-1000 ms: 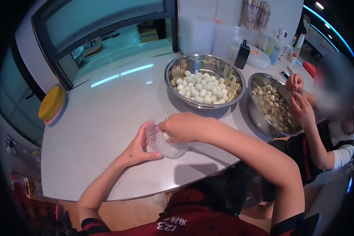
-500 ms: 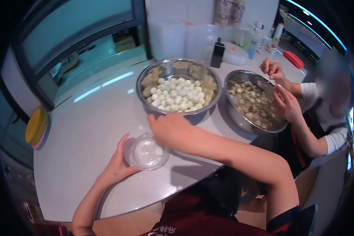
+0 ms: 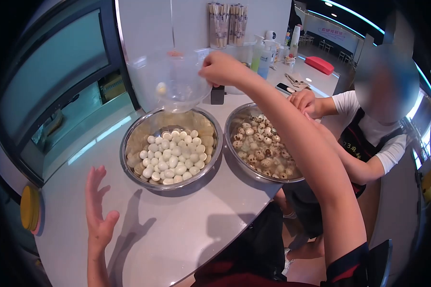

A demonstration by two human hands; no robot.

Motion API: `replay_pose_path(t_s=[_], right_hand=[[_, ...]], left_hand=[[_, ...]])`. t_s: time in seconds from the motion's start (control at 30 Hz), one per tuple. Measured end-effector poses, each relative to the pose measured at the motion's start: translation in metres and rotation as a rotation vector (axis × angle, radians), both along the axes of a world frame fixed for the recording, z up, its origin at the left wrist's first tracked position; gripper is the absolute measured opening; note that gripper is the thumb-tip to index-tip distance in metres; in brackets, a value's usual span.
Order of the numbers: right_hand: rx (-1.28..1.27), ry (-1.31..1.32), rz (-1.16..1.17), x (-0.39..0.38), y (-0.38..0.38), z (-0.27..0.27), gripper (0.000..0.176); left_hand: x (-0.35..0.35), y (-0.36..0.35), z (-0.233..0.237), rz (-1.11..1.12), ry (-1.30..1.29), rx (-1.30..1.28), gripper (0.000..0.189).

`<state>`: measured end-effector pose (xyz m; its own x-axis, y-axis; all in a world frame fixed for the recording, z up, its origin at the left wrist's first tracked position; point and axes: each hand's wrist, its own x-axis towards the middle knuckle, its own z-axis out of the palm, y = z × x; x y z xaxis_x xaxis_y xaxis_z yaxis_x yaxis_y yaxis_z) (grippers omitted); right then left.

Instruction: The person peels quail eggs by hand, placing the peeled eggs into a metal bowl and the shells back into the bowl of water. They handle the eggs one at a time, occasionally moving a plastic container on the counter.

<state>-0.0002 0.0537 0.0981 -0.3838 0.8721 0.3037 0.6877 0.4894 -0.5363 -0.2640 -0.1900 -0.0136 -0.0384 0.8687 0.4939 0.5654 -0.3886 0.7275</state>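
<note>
My right hand [image 3: 220, 69] is closed on the rim of a clear plastic container [image 3: 184, 91], raised above the back of the left steel bowl. A pale egg [image 3: 161, 89] shows at the container's left side. Below it, the steel bowl [image 3: 210, 167] holds several peeled white eggs [image 3: 172, 158]. My left hand [image 3: 99, 205] is in the air left of this bowl, fingers spread, holding nothing. To the right, a second steel bowl [image 3: 244, 170] contains speckled eggs [image 3: 263, 143] in liquid, partly hidden by my right forearm.
A co-worker's hands [image 3: 305, 103] are beyond my right forearm, by the second bowl. Behind stand chopstick holders [image 3: 219, 28], pump bottles [image 3: 264, 62] and a black block [image 3: 217, 95]. A red case [image 3: 319, 64] lies further right. Yellow round items [image 3: 29, 208] are at the left edge.
The clear container has gone from the table front up over the left bowl, now in my right hand. My left hand has let go of it and opened. The view has shifted right.
</note>
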Motion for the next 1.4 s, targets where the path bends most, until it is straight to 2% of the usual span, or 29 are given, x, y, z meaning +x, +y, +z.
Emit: replay_pose_path(t_s=[0.17,0.23,0.3,0.37,0.47,0.53,0.67,0.73,0.77,0.8,0.83,0.9,0.93,1.03,1.07,1.13,1.27,1.3,1.4], right_hand=[[-0.021,-0.163,-0.273,0.040,0.060,-0.022,0.018],[-0.096,-0.230,-0.372,0.050,0.093,-0.046,0.019],[-0.133,-0.190,-0.418,0.063,0.123,-0.078,0.021],[-0.343,-0.284,-0.528,0.061,0.130,-0.091,0.020],[-0.472,-0.390,-0.573,0.061,0.142,-0.111,0.017],[-0.689,-0.570,-0.544,0.065,0.147,-0.120,0.018],[-0.594,-0.618,-0.515,0.074,0.148,-0.137,0.014],[-0.385,-0.579,-0.511,0.068,0.106,-0.107,0.025],[-0.394,-0.578,-0.515,0.066,0.100,-0.104,0.025],[-0.205,-0.501,-0.530,0.065,0.095,-0.101,0.029],[-0.018,-0.423,-0.546,0.065,0.091,-0.099,0.033],[-0.010,-0.293,-0.380,0.062,0.055,-0.068,0.032],[0.079,-0.257,-0.310,0.062,0.033,-0.058,0.028],[0.239,-0.164,-0.126,0.075,-0.030,-0.050,0.023],[0.231,-0.188,-0.087,0.084,-0.050,-0.053,0.023],[0.095,-0.277,-0.078,0.098,-0.094,-0.059,0.019],[-0.040,-0.436,-0.059,0.138,-0.105,-0.106,0.015],[-0.106,-0.432,-0.105,0.145,-0.104,-0.116,0.014],[-0.186,-0.299,-0.037,0.157,-0.101,-0.135,0.014]], left_hand=[[0.001,0.006,-0.003,-0.003,-0.079,0.006,0.085],[0.001,0.004,-0.001,-0.001,-0.073,0.003,0.084],[0.001,0.001,0.003,0.001,-0.078,-0.004,0.083],[-0.002,-0.002,0.005,0.001,-0.087,-0.005,0.082],[0.000,0.001,0.009,-0.013,-0.114,-0.001,0.077],[0.005,0.005,0.011,-0.092,-0.112,-0.015,0.072],[0.024,0.019,0.016,-0.250,-0.091,0.028,0.069],[0.043,0.029,0.025,-0.286,-0.074,0.055,0.064],[0.053,0.034,0.030,-0.322,0.036,0.100,0.058],[0.063,0.040,0.036,-0.360,0.148,0.147,0.053],[0.073,0.047,0.041,-0.371,0.149,0.141,0.053],[0.096,0.059,0.046,-0.481,0.245,0.248,0.033],[0.108,0.065,0.046,-0.504,0.236,0.233,0.033],[0.146,0.077,0.035,-0.557,0.140,0.140,0.013],[0.155,0.079,0.028,-0.571,0.135,0.131,0.013],[0.169,0.085,0.016,-0.601,0.400,0.066,0.012],[0.199,0.102,0.007,-0.589,0.396,0.147,0.007],[0.208,0.108,0.005,-0.474,0.534,0.219,0.008],[0.230,0.131,-0.012,-0.459,0.600,0.198,0.013]])
